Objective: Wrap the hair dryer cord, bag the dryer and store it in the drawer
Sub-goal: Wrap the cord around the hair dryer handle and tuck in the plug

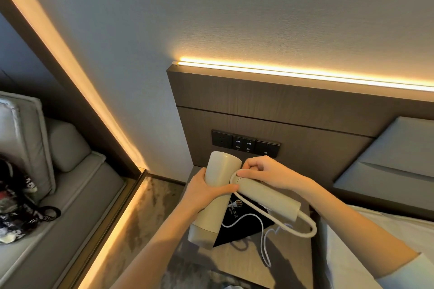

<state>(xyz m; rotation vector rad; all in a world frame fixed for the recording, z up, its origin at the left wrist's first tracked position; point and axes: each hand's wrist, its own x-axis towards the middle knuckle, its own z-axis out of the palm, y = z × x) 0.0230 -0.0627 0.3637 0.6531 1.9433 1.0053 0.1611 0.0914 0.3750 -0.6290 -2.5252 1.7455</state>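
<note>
A cream hair dryer (217, 185) is held over the nightstand (288, 263), barrel upright and handle folded out to the right. My left hand (203, 191) grips the barrel from the left. My right hand (265, 172) pinches the white cord (307, 230) against the joint where handle meets barrel. The cord leaves the handle's end, loops back under the handle, and its loose length trails down over the nightstand. A black drawstring bag (242, 225) with a white logo lies flat on the nightstand beneath the dryer.
A dark switch and socket panel (245, 143) sits on the wooden headboard behind my hands. The bed with its grey padded headboard (394, 162) is at the right. A grey sofa (58, 171) with a black patterned bag (16, 204) stands at the left, across patterned carpet.
</note>
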